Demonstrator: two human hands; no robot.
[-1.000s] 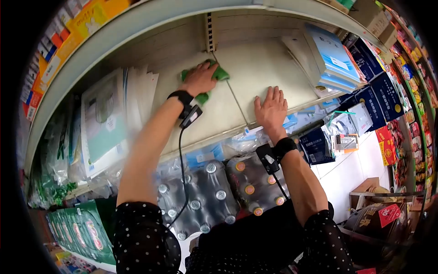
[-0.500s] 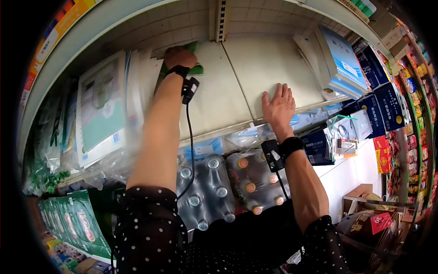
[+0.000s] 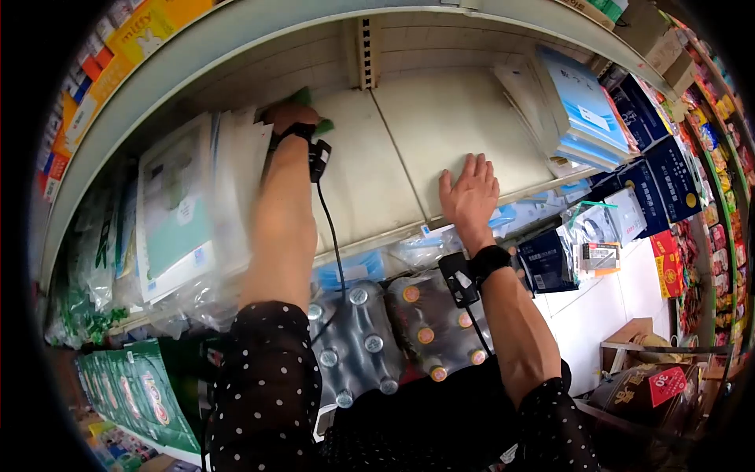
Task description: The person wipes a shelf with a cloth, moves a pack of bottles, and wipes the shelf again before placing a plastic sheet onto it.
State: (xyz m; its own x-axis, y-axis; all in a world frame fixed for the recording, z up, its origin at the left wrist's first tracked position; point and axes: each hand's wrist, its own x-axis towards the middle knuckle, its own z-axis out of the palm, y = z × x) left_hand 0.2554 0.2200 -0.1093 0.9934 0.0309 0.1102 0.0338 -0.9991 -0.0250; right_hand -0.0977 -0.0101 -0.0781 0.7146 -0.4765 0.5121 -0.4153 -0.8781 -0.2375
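My left hand (image 3: 292, 119) is closed over a green cloth (image 3: 325, 126) at the back of the pale shelf board (image 3: 358, 165), beside a stack of papers and folders (image 3: 177, 200) on the left. Parts of the cloth stick out around the fingers. My right hand (image 3: 472, 195) lies flat near the shelf's front edge, fingers spread, holding nothing. Both wrists wear black bands with small devices and cables.
Blue and white booklets (image 3: 582, 106) stand at the shelf's right end. Below are shrink-wrapped bottles (image 3: 358, 342), green packages (image 3: 138, 393) at the left, dark blue boxes (image 3: 670, 177) at the right, and a brown bag (image 3: 641, 393) at the lower right.
My left hand has moved a little left and back with the green cloth, towards the papers. The view has shifted slightly; my right hand still rests near the front edge.
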